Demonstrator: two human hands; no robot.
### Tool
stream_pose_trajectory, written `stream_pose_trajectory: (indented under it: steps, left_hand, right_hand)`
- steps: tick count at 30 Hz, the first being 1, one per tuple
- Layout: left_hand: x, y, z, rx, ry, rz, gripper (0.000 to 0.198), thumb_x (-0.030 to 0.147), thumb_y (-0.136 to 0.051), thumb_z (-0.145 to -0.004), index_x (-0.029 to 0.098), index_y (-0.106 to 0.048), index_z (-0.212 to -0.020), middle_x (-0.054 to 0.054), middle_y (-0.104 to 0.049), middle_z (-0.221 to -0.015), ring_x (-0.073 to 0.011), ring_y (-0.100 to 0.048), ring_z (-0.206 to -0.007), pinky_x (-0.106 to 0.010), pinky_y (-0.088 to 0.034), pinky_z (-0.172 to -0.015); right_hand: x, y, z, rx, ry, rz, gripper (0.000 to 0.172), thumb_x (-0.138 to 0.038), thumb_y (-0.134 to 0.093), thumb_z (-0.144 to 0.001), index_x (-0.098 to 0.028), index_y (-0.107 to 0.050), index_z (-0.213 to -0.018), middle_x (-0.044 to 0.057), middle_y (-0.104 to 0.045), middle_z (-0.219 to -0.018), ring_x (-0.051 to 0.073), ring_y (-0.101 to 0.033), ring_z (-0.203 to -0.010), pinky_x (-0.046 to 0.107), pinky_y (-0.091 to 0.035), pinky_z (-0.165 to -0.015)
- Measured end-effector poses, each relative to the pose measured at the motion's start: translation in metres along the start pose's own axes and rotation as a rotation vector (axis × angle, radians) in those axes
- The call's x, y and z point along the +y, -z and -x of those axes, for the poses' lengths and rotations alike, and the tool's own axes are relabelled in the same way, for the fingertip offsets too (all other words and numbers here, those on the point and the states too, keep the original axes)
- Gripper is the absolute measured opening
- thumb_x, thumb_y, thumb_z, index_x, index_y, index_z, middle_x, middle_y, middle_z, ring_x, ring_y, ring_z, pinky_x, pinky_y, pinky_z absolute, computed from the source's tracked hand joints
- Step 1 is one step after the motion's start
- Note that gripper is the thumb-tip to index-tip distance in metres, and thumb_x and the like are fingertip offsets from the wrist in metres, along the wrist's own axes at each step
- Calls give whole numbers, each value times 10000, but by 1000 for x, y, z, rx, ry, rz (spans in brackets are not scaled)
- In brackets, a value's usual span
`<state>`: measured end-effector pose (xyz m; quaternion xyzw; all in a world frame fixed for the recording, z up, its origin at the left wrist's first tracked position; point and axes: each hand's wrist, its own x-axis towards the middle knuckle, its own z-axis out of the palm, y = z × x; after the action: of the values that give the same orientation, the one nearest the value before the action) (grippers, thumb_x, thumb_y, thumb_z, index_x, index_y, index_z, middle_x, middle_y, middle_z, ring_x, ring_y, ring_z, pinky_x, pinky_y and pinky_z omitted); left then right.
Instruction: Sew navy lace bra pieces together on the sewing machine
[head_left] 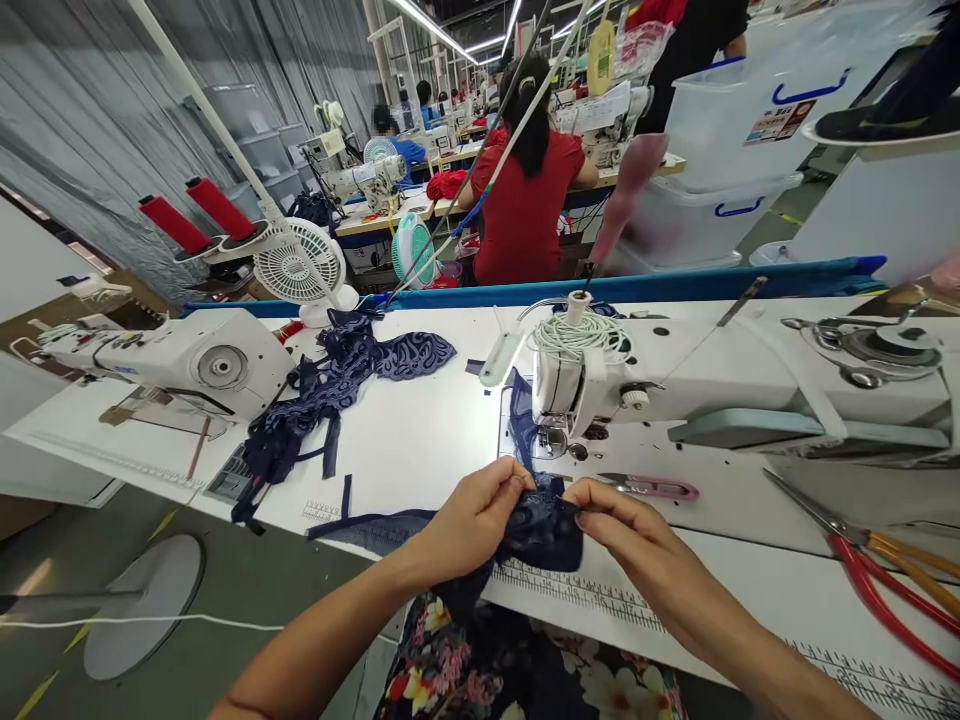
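Note:
Both my hands pinch a small piece of navy lace fabric (541, 528) at the front edge of the white sewing table (420, 440). My left hand (472, 518) grips its left side with curled fingers. My right hand (622, 525) holds its right side between thumb and fingers. The lace lies just in front of the needle area of the white sewing machine (592, 385). A navy strip trails from the piece to the left along the table edge.
A heap of navy lace pieces (330, 390) lies left of centre. Pink thread snips (652, 488) and red-handled scissors (877, 575) lie to the right. A second machine (172, 360), a small fan (296, 265) and red thread cones (199, 215) stand at left. Other workers sit beyond.

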<state>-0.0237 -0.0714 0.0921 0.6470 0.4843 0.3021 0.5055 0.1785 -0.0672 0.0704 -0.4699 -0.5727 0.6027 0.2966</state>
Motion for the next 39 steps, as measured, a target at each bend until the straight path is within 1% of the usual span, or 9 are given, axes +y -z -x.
stream_pose_trajectory:
  steps: [4, 9, 15, 24, 28, 30, 34, 36, 39]
  left_hand:
    - [10, 3, -5, -114, 120, 145, 384, 539, -560, -900, 156, -578, -921, 33, -427, -707, -97, -339, -626, -235, -287, -591]
    - [9, 0, -7, -132, 199, 324, 406, 540, -659, -828, 140, -591, -818, 9, -466, -717, -100, -386, -661, -229, -311, -617]
    - [2, -7, -8, -67, 107, 242, 376, 515, -621, -867, 140, -602, -840, 9, -482, -731, -104, -406, -682, -223, -333, -637]
    - [3, -7, -6, -96, 66, 187, 314, 457, -602, -897, 142, -605, -895, 5, -501, -742, -100, -429, -665, -220, -376, -622]
    - [4, -2, -2, -120, -31, -60, 197, 353, -613, -906, 169, -636, -973, -10, -603, -815, -111, -515, -707, -218, -399, -638]
    - [8, 6, 3, 37, -223, -357, 119, 275, -569, -934, 183, -641, -955, -11, -627, -811, -118, -541, -718, -227, -400, -649]
    - [13, 33, 20, 621, -600, -844, 85, 155, -563, -920, 194, -639, -927, -2, -568, -715, -119, -508, -654, -242, -383, -622]
    - [8, 44, 30, 726, -629, -784, 76, 150, -557, -926, 192, -619, -940, -12, -575, -762, -122, -526, -696, -236, -409, -644]
    - [-15, 52, 43, 685, -477, -495, 82, 191, -505, -957, 184, -584, -934, -22, -592, -823, -124, -551, -746, -230, -441, -671]
  right_hand:
    - [-6, 11, 1, 37, -70, -14, 325, -568, -539, -827, -252, -615, -826, 37, -552, -872, 220, -513, -866, 311, -464, -736]
    - [-5, 27, 1, -10, -101, 51, 453, -671, -559, -812, -249, -689, -907, 62, -650, -935, 259, -599, -916, 348, -517, -784]
    - [-7, 26, 1, -120, 8, 166, 457, -611, -595, -835, -287, -650, -1153, 67, -642, -1173, 300, -556, -1174, 399, -474, -965]
    - [-11, 23, 0, -142, 2, 71, 306, -525, -632, -825, -221, -606, -807, -2, -521, -791, 146, -494, -744, 237, -433, -635]
    - [-8, 16, 2, -90, 155, 306, 240, -423, -527, -906, -216, -570, -793, 3, -529, -752, 149, -521, -711, 244, -419, -593]
    - [-8, 9, 5, 45, 358, 540, 172, -330, -468, -934, -220, -591, -883, 27, -590, -821, 168, -567, -752, 265, -436, -608]
    - [-14, -14, 14, 260, 823, 851, 206, -184, -468, -923, -202, -578, -1097, 82, -644, -991, 198, -621, -882, 307, -492, -725]
    - [-17, -28, 17, 115, 964, 839, 221, -246, -496, -939, -214, -564, -1148, 80, -660, -1008, 187, -640, -864, 288, -510, -713]
    - [-20, -46, 10, -125, 1037, 735, 192, -326, -514, -953, -261, -577, -1121, 36, -677, -949, 154, -651, -799, 249, -516, -650]
